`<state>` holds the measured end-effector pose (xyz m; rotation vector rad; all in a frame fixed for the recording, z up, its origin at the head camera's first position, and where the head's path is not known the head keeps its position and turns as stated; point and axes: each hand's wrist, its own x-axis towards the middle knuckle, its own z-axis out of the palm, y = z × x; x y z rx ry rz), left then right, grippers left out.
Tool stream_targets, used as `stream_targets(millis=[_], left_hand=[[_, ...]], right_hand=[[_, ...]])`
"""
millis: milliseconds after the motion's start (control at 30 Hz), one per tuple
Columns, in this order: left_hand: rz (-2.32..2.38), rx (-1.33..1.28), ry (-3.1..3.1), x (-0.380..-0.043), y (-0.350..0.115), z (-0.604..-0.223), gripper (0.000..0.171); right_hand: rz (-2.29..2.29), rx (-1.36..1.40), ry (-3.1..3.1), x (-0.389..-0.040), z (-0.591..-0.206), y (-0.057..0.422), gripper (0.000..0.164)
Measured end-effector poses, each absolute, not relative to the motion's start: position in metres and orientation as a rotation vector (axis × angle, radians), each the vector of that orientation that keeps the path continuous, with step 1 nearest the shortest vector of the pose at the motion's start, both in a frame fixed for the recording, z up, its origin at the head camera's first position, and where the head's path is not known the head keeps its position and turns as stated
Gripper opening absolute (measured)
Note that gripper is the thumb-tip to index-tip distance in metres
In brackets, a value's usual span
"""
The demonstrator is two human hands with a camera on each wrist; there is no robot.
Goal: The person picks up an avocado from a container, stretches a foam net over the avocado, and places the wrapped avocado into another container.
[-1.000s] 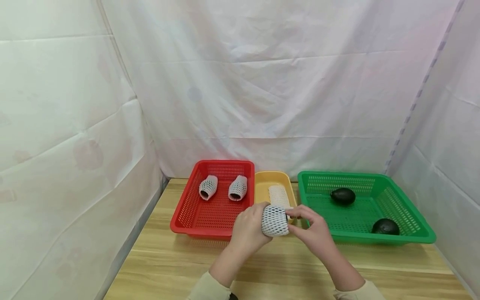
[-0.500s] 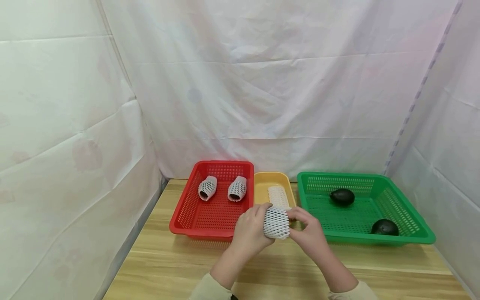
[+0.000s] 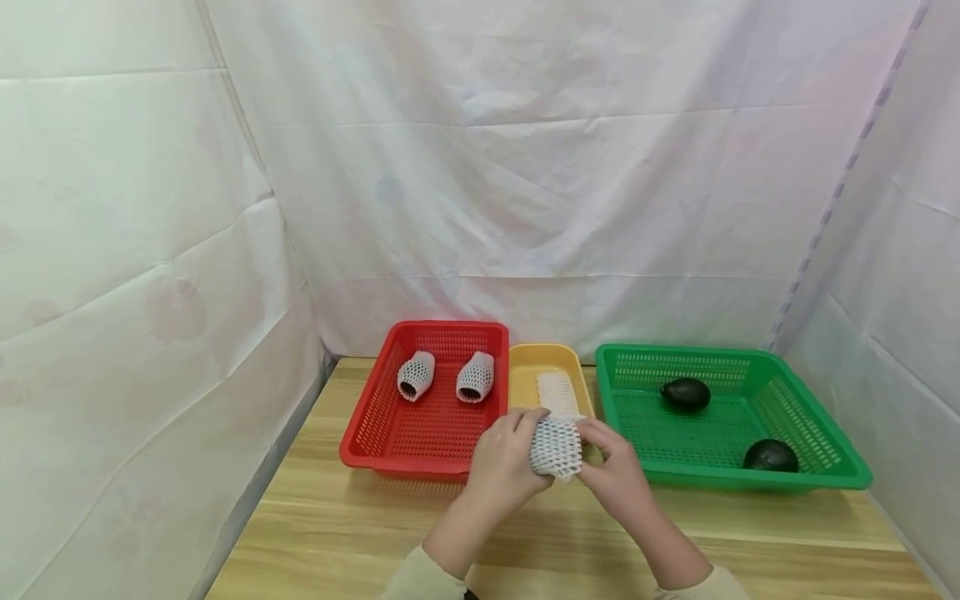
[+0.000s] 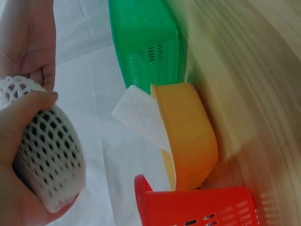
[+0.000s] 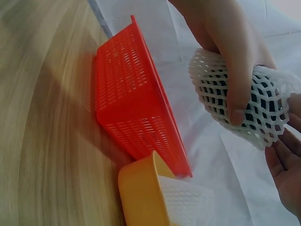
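Observation:
My left hand (image 3: 504, 462) grips a dark avocado wrapped in a white foam net sleeve (image 3: 555, 448), held above the table's front part. The thumb lies across the net in the right wrist view, and dark skin shows through the mesh (image 5: 214, 92). My right hand (image 3: 618, 471) pinches the open right end of the sleeve between thumb and fingers. In the left wrist view its fingertips (image 4: 47, 77) are at the net's edge, partly hidden behind it. Behind the hands, a flat foam net (image 3: 557, 393) leans in the yellow tray (image 3: 540, 358).
To the left, a red basket (image 3: 375, 429) holds two net-wrapped avocados (image 3: 476, 377). A green basket (image 3: 825, 425) on the right contains two bare dark avocados (image 3: 686, 394). All stand on a wooden table (image 3: 337, 542), with white cloth (image 3: 525, 192) behind.
The sleeve's right end now reaches further over the avocado, covering the dark end seen a second ago. Both hands have shifted slightly; the right hand's fingers stay at the sleeve's edge.

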<state>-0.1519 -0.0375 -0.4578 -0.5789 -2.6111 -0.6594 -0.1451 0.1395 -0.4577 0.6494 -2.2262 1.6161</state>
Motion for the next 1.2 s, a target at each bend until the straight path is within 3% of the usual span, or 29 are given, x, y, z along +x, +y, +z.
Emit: stream_targets(millis=[100,433,833,1033,1200], left_hand=[[-0.744,-0.548,-2.613,-0.154,-0.038,-0.458,0.083],[-0.825,-0.485,-2.700,-0.153,-0.035,-0.457,0.088],[-1.020,-0.395,-2.759,-0.152,-0.041,-0.459,0.103],[-1.324,-0.295,-2.704,-0.156,-0.059,-0.461,0.085],[-1.596,-0.357,-2.641,-0.159,-0.066,-0.465,0.061]], right_hand=[[1.688,0.711,-2.138,-0.143,-0.456,0.142,0.029],[1.886,0.566,-2.332,-0.144,-0.459,0.136,0.081],[1.947,0.410,-2.299,-0.140,-0.462,0.136,0.070],[2.023,0.477,-2.063,-0.140,-0.463,0.140,0.077],[2.008,0.494,-2.007,-0.140,-0.462,0.138,0.071]])
